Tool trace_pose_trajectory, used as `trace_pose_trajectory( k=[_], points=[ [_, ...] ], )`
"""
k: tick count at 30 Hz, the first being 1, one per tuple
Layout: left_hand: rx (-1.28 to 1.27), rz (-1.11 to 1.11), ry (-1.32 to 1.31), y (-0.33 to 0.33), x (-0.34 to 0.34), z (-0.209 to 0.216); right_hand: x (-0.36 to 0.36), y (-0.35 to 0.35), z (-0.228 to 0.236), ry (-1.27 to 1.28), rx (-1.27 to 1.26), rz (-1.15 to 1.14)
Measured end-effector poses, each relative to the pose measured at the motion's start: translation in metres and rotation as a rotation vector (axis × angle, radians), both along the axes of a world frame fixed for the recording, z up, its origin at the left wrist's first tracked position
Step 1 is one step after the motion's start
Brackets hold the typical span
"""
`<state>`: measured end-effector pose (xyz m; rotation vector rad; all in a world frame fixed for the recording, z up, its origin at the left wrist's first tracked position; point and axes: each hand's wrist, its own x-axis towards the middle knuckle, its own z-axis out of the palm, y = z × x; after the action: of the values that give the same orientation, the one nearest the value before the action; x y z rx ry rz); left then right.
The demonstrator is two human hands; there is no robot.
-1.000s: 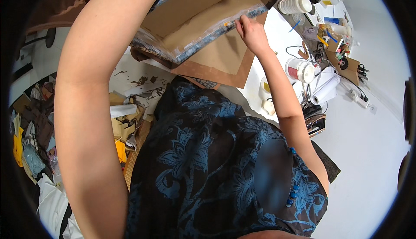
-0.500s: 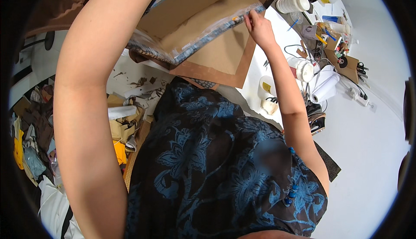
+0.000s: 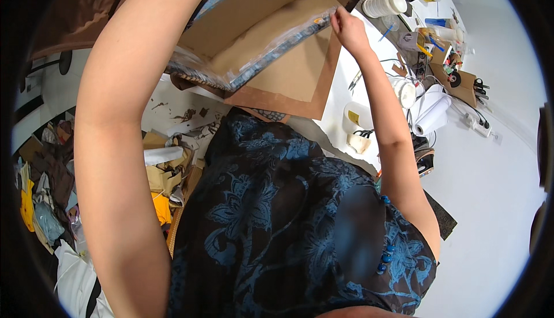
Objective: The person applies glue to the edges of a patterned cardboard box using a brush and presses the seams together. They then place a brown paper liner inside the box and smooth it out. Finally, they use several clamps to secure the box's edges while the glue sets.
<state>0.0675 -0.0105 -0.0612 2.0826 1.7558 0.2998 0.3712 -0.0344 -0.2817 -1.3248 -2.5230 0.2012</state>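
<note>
Scraps of tan and yellow material (image 3: 167, 176) lie at left, and the left hand is out of view, its grip impossible to tell. Rightward, an open tan-lined box (image 3: 259, 6) with a blue-black patterned rim (image 3: 283, 49) tilts over a brown-bordered tan board (image 3: 293, 78). The right hand (image 3: 350, 30) pinches that rim's right end; an uneven pull could wrinkle its covering.

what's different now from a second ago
The right hand has moved up and to the right along the near rim of the box, to its right end. The forearm now hides more of the white jar. I can't tell if it let go between. The box stays open, nearly in place; the left hand stays out of view.
</note>
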Motion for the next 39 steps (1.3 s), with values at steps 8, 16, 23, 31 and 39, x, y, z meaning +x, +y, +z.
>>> trace_pose_trajectory(
  k=[8, 16, 23, 31, 39],
  points=[
    [-0.005, 0.0, -0.033, -0.001, -0.004, 0.001, 0.005, 0.011, 0.003, 0.031, 0.012, 0.001],
    [-0.011, 0.014, -0.04, -0.002, 0.002, 0.001, 0.023, 0.032, 0.001, -0.038, 0.063, -0.036],
    [-0.018, 0.058, -0.023, -0.004, -0.002, -0.001, 0.005, 0.05, -0.004, 0.041, 0.184, -0.054],
    [-0.016, -0.004, -0.065, -0.007, 0.017, 0.008, -0.039, 0.016, -0.02, -0.097, -0.102, -0.041],
    [0.258, -0.029, -0.055, 0.018, -0.014, -0.037, 0.164, -0.085, 0.101, 0.619, 0.127, -0.682]
  ],
)
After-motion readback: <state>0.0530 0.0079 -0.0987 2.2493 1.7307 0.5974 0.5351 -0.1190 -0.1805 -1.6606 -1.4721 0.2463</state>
